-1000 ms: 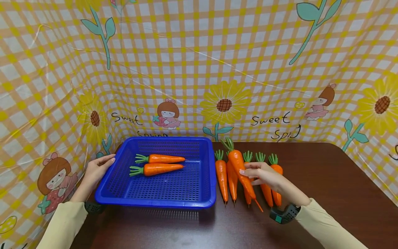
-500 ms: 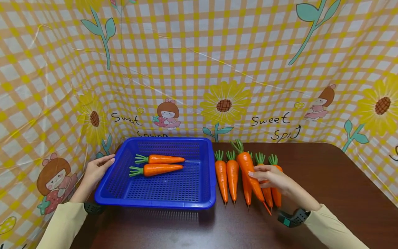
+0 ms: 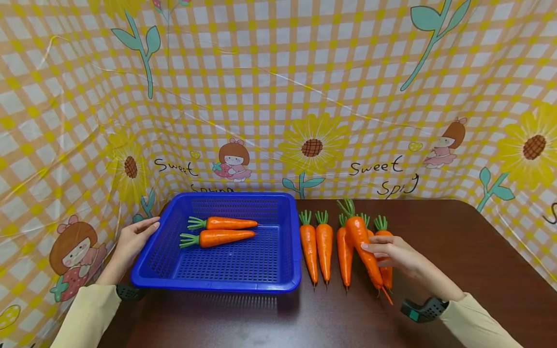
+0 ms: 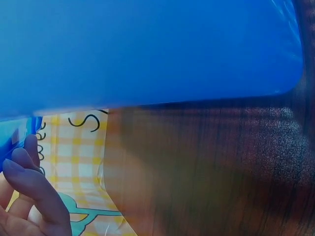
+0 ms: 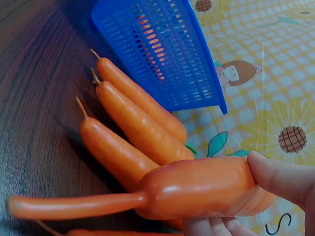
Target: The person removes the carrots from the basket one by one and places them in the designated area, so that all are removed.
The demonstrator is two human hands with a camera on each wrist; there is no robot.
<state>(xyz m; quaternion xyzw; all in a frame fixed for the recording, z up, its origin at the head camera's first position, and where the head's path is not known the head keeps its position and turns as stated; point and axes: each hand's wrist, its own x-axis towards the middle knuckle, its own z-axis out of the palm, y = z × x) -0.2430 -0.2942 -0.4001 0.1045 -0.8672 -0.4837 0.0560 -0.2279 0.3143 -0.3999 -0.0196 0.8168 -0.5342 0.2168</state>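
My right hand point(image 3: 393, 253) grips a carrot point(image 3: 363, 244) by its side between thumb and fingers. The carrot slants, green top away from me and thin root tip toward me, held over a row of carrots. One carrot in that row point(image 3: 345, 253) lies just left of it; another is mostly hidden beneath it. Farther left lie two more carrots, one of them point(image 3: 308, 249) beside the blue basket point(image 3: 297, 251). My left hand point(image 3: 132, 241) holds the basket's left rim, fingertips at its edge. Inside the basket, two carrots point(image 3: 230, 223) lie side by side, green tops leftward.
The brown table point(image 3: 444, 256) extends to the right of the carrots and in front of the basket. A checked cloth point(image 3: 270, 96) with sunflowers and cartoon figures hangs behind and along both sides. At the far right of the row lies one more carrot point(image 3: 386, 273).
My right hand has carried the gripped carrot to the right along the row, uncovering carrots on the left. My left hand and the basket have stayed in place.
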